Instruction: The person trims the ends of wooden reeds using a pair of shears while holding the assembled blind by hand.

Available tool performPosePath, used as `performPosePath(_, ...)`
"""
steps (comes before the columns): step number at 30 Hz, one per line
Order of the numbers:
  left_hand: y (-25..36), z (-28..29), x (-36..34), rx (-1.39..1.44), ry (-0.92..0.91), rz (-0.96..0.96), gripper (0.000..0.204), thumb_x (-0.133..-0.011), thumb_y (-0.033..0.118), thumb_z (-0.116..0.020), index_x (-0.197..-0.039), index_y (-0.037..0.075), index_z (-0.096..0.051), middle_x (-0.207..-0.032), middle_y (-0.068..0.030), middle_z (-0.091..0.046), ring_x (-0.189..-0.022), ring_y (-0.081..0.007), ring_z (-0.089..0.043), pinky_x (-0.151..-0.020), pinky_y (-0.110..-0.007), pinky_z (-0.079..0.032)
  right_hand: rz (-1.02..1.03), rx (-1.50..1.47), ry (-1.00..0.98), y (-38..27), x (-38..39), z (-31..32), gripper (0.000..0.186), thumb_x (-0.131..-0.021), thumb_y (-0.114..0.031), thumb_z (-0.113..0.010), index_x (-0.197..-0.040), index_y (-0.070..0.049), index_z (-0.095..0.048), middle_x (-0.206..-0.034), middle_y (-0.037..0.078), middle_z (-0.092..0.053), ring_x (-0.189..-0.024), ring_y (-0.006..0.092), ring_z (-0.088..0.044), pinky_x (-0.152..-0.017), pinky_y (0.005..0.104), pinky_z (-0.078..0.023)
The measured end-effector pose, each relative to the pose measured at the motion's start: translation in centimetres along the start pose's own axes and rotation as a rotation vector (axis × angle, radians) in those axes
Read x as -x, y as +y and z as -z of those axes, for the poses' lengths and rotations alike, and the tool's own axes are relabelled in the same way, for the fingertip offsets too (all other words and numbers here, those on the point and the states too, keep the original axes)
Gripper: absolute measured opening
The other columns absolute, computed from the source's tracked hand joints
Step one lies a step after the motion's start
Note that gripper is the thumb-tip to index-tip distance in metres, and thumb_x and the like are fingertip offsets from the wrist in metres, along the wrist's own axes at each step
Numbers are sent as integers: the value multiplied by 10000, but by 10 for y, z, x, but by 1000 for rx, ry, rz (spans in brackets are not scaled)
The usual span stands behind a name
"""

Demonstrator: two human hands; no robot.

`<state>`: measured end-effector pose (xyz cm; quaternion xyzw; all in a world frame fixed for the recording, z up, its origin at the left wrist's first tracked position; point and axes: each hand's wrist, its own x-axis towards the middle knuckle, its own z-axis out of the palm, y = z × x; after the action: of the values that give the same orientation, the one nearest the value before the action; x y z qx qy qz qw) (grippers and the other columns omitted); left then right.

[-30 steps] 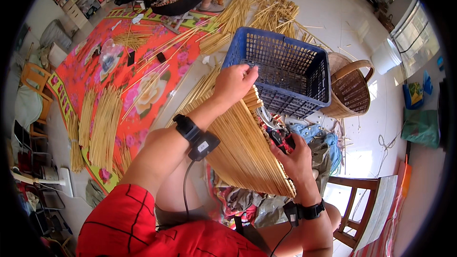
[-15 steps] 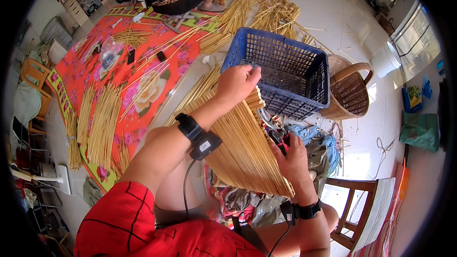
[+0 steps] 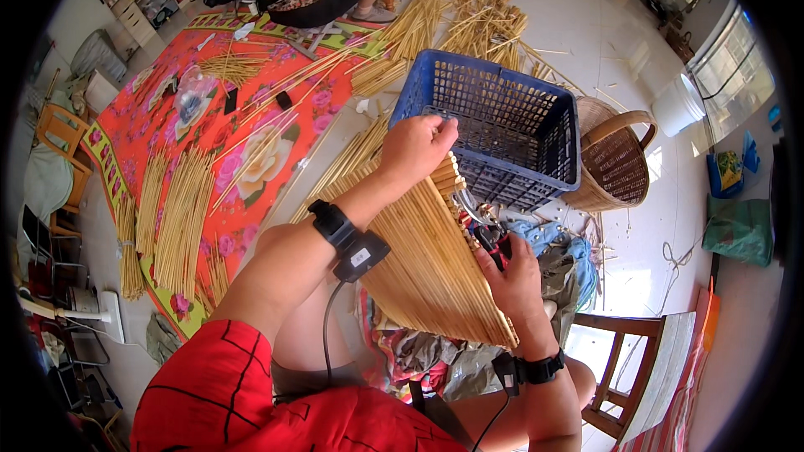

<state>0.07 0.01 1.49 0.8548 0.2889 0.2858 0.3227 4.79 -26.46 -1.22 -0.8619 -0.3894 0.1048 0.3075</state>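
stick mat (image 3: 435, 264) near white-labelled wrist box (image 3: 362, 258)

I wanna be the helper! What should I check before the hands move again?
1. Tool held: ok, the right hand grips the red-and-black tool.
2. Hands apart: ok, the left hand is up by the blue crate, away from the tool.
3. Tool's tip clear of the stick panel: cannot tell, it's crowded there.
4. Left fingertips empty: cannot tell, too small to see.
5. Left wrist's cord away from the tool: ok, it hangs toward the lap.
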Motion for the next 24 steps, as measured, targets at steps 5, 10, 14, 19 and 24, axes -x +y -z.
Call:
performPosePath(5,-3,0,0,11,0,6,427,-947,418,-589,-741,55,-680,-644,-170,-650,-642,-392,-652,-580,-472,-501,31,29,27,-1,-1,1,602,-872,-421,-746,-1158,80,-573,-1001,235,-645,-959,403,-615,-860,485,-481)
performPosePath(10,-5,0,0,18,10,1,429,-954,424,-583,-757,58,-690,-636,-154,-650,-639,-382,-655,-576,-460,-500,49,7,32,-4,-3,3,585,-859,-411,-760,-1129,77,-587,-924,218,-657,-867,394,-638,-782,477,-509)
performPosePath(14,-6,0,2,49,26,-28,454,-989,397,-560,-752,15,-622,-587,-141,-573,-553,-343,-562,-545,-422,-414,93,98,64,1,-4,-4,535,-852,-405,-762,-1061,58,-593,-875,214,-652,-809,397,-645,-728,470,-518)
performPosePath(19,-6,3,3,84,19,-17,456,-987,398,-562,-756,12,-633,-588,-140,-580,-551,-321,-574,-547,-416,-416,125,197,83,3,-6,-10,449,-865,-385,-742,-980,18,-581,-878,219,-645,-797,428,-643,-711,488,-516)
performPosePath(24,-10,4,2,75,13,2,453,-983,400,-570,-759,13,-641,-584,-134,-583,-539,-299,-577,-545,-408,-419,150,205,92,4,-9,-12,434,-863,-380,-745,-958,6,-569,-851,213,-646,-766,430,-651,-679,495,-519)
